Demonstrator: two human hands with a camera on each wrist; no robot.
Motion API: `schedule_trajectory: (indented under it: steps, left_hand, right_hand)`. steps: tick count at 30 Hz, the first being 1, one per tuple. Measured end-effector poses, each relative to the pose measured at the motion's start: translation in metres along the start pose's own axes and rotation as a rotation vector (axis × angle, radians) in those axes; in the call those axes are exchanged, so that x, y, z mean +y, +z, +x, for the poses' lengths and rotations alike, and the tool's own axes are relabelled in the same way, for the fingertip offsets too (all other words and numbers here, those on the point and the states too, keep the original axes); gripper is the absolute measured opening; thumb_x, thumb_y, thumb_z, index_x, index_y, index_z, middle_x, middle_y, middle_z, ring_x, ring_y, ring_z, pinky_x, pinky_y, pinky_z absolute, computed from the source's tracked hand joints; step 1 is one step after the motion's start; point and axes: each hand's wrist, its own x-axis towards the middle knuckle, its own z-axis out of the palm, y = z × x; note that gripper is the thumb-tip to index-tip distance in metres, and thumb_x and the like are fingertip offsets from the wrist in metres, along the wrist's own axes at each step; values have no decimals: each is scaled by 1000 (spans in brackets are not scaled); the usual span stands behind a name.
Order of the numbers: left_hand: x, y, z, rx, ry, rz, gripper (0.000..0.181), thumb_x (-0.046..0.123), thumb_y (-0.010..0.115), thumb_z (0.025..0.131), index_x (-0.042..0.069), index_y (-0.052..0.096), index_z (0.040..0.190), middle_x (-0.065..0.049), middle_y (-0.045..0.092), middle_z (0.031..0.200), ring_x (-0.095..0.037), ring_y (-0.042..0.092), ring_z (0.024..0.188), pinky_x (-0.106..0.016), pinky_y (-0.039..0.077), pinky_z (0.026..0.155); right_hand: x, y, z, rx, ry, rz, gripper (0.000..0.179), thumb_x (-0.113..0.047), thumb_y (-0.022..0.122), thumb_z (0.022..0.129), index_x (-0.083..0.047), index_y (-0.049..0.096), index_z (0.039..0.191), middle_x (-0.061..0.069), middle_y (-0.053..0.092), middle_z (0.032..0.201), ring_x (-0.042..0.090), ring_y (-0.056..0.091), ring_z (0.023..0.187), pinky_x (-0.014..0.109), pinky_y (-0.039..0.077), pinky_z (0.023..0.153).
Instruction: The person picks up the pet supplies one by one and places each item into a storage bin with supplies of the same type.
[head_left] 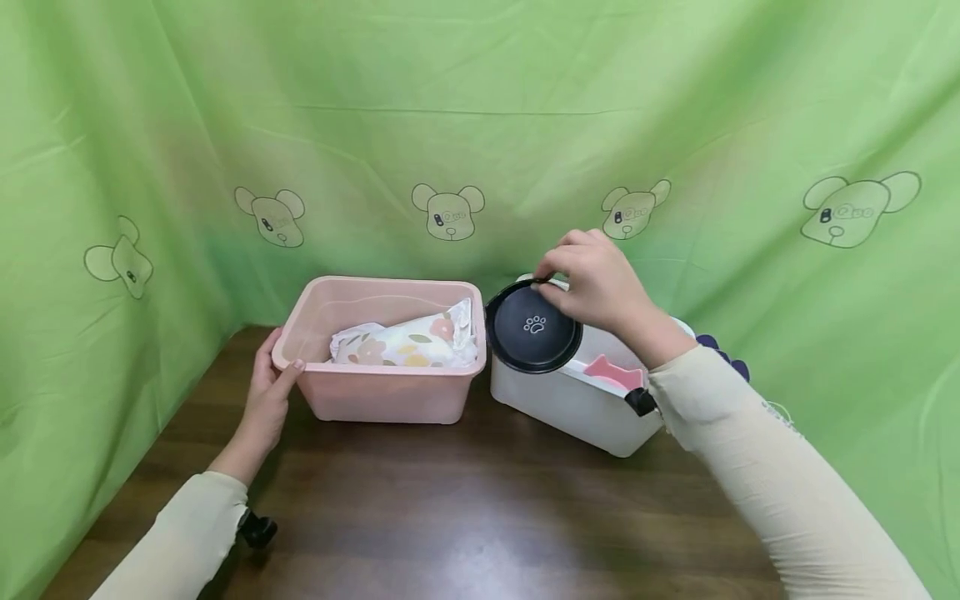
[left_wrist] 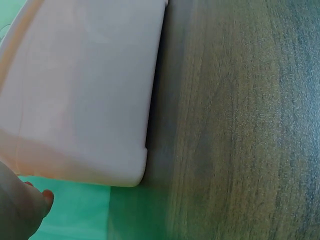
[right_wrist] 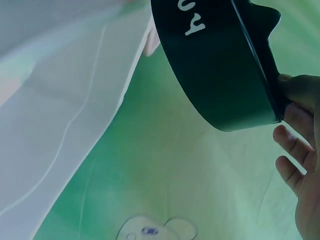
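A black pet bowl with a white paw print inside is tilted above the left end of the white bin. My right hand pinches its rim between thumb and fingers; pale lettering shows on the bowl's side in the right wrist view. My left hand grips the pink bin at its front left corner, thumb on the rim. Inside the pink bin lies a flower-patterned plastic-wrapped packet. A pink piece with pointed corners shows inside the white bin, partly behind my right arm.
Both bins stand on a dark wooden table, the white one angled to the right of the pink one. A purple scalloped thing sticks out behind the white bin. Green cloth hangs behind and at the sides.
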Motion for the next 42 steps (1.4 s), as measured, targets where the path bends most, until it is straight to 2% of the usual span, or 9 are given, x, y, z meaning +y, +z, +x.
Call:
schedule_trajectory:
  steps: [9, 21, 31, 36, 42]
  left_hand:
    - [-1, 3, 0, 23, 8, -22, 66, 1, 49, 105, 8, 17, 162, -15, 24, 164, -25, 29, 147, -13, 34, 107]
    - [0, 12, 3, 41, 24, -39, 65, 0, 46, 105, 5, 15, 162, -15, 24, 165, -27, 27, 148, -13, 33, 109]
    - [-2, 18, 6, 41, 22, -40, 65, -1, 47, 104, 5, 17, 162, -14, 25, 164, -27, 28, 148, -13, 33, 108]
    - [-2, 18, 6, 51, 20, -45, 65, -1, 47, 104, 6, 17, 162, -14, 26, 164, -26, 30, 147, -13, 33, 109]
    - [-4, 18, 6, 59, 32, -49, 65, -3, 47, 103, 5, 18, 161, -16, 26, 163, -28, 30, 146, -13, 34, 108]
  right_hand:
    - [46, -1, 4, -106, 96, -77, 8, -12, 83, 79, -14, 79, 85, 0, 73, 79, 25, 57, 83, 40, 36, 74]
    - [87, 3, 4, -287, 232, -120, 7, -16, 81, 83, -16, 78, 89, 1, 73, 85, 27, 54, 84, 45, 38, 78]
    - [121, 34, -31, -299, 456, 44, 13, -24, 81, 86, -15, 79, 93, 5, 74, 95, 28, 58, 94, 49, 45, 82]
    - [131, 50, -41, -297, 550, 113, 15, -25, 81, 86, -13, 79, 96, 8, 74, 97, 30, 62, 99, 50, 47, 85]
    - [138, 68, -58, -254, 647, 164, 16, -28, 81, 86, -14, 80, 94, 6, 78, 92, 28, 69, 93, 42, 48, 81]
